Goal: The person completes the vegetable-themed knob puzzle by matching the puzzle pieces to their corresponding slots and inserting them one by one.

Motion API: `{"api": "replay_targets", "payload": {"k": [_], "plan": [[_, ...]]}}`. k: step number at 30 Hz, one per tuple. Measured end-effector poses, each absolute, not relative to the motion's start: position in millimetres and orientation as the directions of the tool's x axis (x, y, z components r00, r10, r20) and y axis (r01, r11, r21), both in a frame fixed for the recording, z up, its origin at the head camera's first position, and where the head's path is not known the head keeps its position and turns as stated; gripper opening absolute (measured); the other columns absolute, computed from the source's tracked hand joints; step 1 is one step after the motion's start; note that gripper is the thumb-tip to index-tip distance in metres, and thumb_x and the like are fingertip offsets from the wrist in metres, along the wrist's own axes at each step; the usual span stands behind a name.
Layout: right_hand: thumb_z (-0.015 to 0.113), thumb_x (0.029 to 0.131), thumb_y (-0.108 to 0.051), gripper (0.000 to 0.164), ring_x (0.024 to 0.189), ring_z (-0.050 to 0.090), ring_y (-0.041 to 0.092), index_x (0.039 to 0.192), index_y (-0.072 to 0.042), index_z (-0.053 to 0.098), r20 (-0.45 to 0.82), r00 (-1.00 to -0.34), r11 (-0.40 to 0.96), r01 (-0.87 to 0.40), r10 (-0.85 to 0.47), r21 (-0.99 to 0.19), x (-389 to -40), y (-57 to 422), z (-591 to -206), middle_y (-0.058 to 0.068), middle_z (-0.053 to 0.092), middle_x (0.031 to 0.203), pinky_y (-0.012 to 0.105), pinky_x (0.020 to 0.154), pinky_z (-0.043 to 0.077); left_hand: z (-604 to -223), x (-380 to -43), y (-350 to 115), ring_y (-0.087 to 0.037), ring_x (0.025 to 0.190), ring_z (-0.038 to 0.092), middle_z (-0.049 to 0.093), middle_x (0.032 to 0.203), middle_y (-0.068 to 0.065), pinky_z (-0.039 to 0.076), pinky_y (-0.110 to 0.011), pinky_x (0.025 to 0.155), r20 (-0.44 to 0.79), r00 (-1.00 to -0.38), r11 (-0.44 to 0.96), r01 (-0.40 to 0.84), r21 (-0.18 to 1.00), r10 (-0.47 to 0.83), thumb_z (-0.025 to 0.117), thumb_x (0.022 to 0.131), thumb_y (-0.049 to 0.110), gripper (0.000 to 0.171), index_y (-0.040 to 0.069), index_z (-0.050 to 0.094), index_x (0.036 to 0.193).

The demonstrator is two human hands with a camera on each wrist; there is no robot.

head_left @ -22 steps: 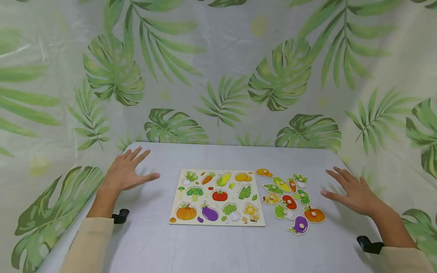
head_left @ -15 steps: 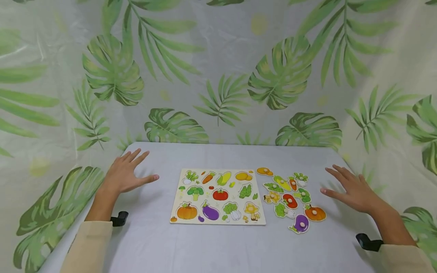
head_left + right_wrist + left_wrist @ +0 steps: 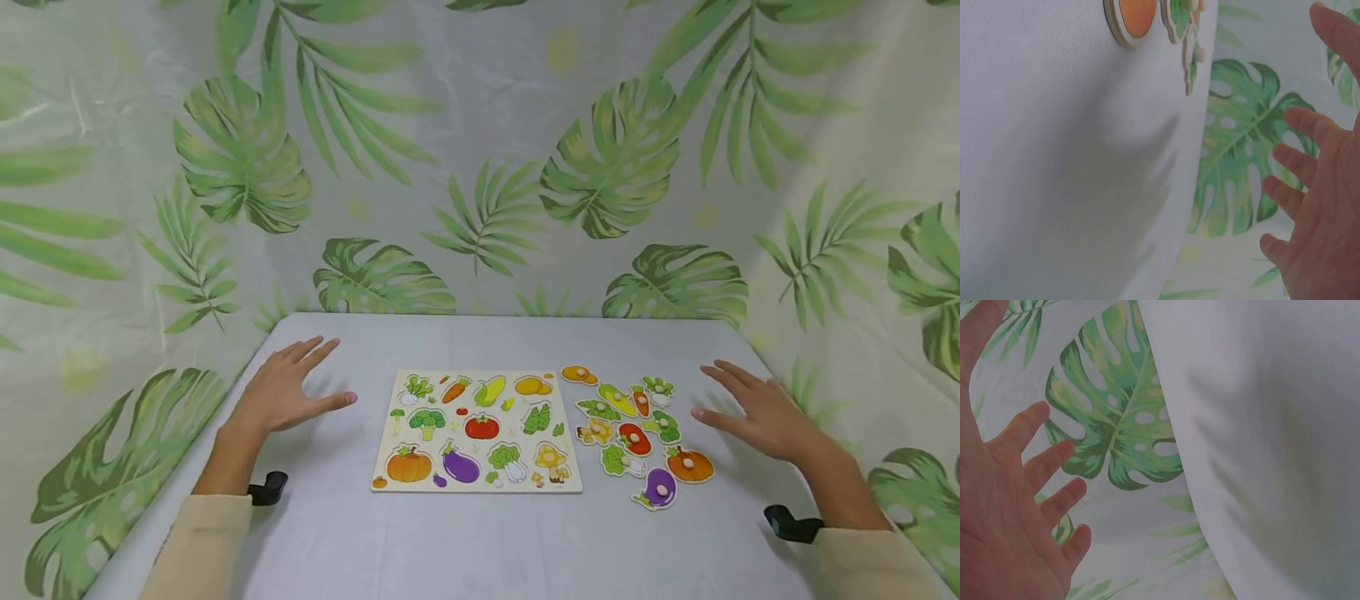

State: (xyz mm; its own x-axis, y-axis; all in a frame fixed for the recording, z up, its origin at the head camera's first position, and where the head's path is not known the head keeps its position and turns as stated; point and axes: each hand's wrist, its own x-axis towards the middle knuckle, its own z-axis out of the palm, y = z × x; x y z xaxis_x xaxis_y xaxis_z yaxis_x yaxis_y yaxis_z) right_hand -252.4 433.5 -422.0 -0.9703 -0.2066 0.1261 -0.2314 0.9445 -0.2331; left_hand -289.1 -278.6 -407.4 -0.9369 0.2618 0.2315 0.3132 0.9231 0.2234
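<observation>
Head view: my left grip [image 3: 281, 392] and right grip [image 3: 768, 422] are a bit closer together now, spread wide, holding nothing. The pieces [image 3: 634, 442] still lie beside the puzzle board [image 3: 453, 442] on the bench [image 3: 480, 542], none picked up.

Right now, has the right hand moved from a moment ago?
Yes, slightly: in the head view, the right hand has shifted left, closer to the board.

Small curtained-off workspace, leaf-print sheeting [image 3: 495, 125] hung behind and along both sides, white-covered surface [image 3: 480, 542] within, room beyond hidden
</observation>
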Motion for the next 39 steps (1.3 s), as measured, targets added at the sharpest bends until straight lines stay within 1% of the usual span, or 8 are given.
{"api": "replay_targets", "payload": {"k": [9, 16, 21, 25, 28, 32, 35, 39], "plan": [[0.063, 0.094, -0.060, 0.086, 0.143, 0.028, 0.063, 0.158, -0.008, 0.037, 0.120, -0.967, 0.932, -0.249, -0.225, -0.265, -263.4, 413.9, -427.7, 0.030, 0.026, 0.163, 0.082, 0.113, 0.014, -415.7, -287.5, -261.9, -0.045, 0.150, 0.033, 0.037, 0.166, -0.013, 0.030, -0.073, 0.116, 0.220, -0.930, 0.905, 0.346, 0.248, 0.295, 0.064, 0.082, 0.080, 0.099, 0.028, 0.035, 0.162], [0.060, 0.095, -0.062, 0.085, 0.145, 0.029, 0.059, 0.157, -0.007, 0.038, 0.100, -0.970, 0.939, -0.240, -0.222, -0.248, -279.0, 398.1, -434.4, 0.030, 0.028, 0.163, 0.082, 0.110, 0.025, -424.5, -290.3, -249.5, -0.044, 0.149, 0.036, 0.038, 0.165, -0.010, 0.035, -0.073, 0.113, 0.205, -0.924, 0.895, 0.368, 0.252, 0.323, 0.064, 0.080, 0.082, 0.098, 0.030, 0.040, 0.159], [0.061, 0.097, -0.058, 0.081, 0.145, 0.030, 0.057, 0.155, -0.006, 0.041, 0.089, -0.971, 0.935, -0.239, -0.224, -0.263, -289.2, 389.1, -439.5, 0.030, 0.031, 0.161, 0.080, 0.110, 0.029, -428.8, -291.8, -241.3, -0.042, 0.149, 0.037, 0.039, 0.165, -0.009, 0.037, -0.073, 0.112, 0.167, -0.917, 0.878, 0.396, 0.268, 0.363, 0.065, 0.079, 0.083, 0.099, 0.031, 0.041, 0.159], [0.064, 0.097, -0.051, 0.075, 0.142, 0.034, 0.057, 0.151, -0.002, 0.047, 0.099, -0.967, 0.932, -0.252, -0.234, -0.262, -294.6, 384.1, -441.5, 0.031, 0.036, 0.157, 0.078, 0.108, 0.034, -431.6, -292.0, -237.2, -0.042, 0.149, 0.037, 0.039, 0.165, -0.010, 0.038, -0.073, 0.111, 0.136, -0.910, 0.859, 0.415, 0.300, 0.392, 0.070, 0.077, 0.079, 0.100, 0.031, 0.041, 0.159], [0.066, 0.098, -0.045, 0.068, 0.138, 0.038, 0.056, 0.147, 0.000, 0.051, 0.112, -0.965, 0.930, -0.257, -0.236, -0.264, -298.1, 382.2, -443.6, 0.032, 0.040, 0.152, 0.076, 0.108, 0.037, -434.6, -291.7, -234.2, -0.043, 0.149, 0.037, 0.039, 0.165, -0.012, 0.038, -0.073, 0.111, 0.110, -0.907, 0.850, 0.420, 0.318, 0.407, 0.072, 0.076, 0.078, 0.101, 0.030, 0.041, 0.159], [0.067, 0.099, -0.039, 0.061, 0.129, 0.048, 0.053, 0.144, 0.000, 0.055, 0.102, -0.969, 0.917, -0.247, -0.226, -0.313, -303.6, 382.3, -449.6, 0.032, 0.048, 0.145, 0.072, 0.105, 0.044, -438.1, -290.6, -230.0, -0.043, 0.150, 0.036, 0.039, 0.165, -0.012, 0.038, -0.072, 0.112, 0.053, -0.907, 0.846, 0.410, 0.342, 0.418, 0.074, 0.073, 0.078, 0.104, 0.031, 0.040, 0.160], [0.068, 0.100, -0.036, 0.055, 0.117, 0.057, 0.046, 0.141, 0.000, 0.058, 0.089, -0.972, 0.898, -0.235, -0.217, -0.372, -307.4, 382.9, -455.1, 0.028, 0.055, 0.135, 0.065, 0.098, 0.053, -440.2, -289.6, -227.4, -0.044, 0.149, 0.037, 0.038, 0.165, -0.011, 0.038, -0.073, 0.111, 0.007, -0.904, 0.842, 0.401, 0.362, 0.427, 0.077, 0.072, 0.077, 0.107, 0.031, 0.038, 0.160], [0.068, 0.100, -0.029, 0.046, 0.107, 0.060, 0.037, 0.135, 0.000, 0.063, 0.086, -0.979, 0.882, -0.203, -0.184, -0.425, -309.9, 383.4, -460.5, 0.023, 0.060, 0.126, 0.055, 0.091, 0.058, -446.3, -291.0, -226.5, -0.043, 0.149, 0.037, 0.036, 0.166, -0.009, 0.037, -0.073, 0.112, -0.045, -0.894, 0.837, 0.397, 0.377, 0.445, 0.077, 0.070, 0.077, 0.109, 0.031, 0.038, 0.160]]}}
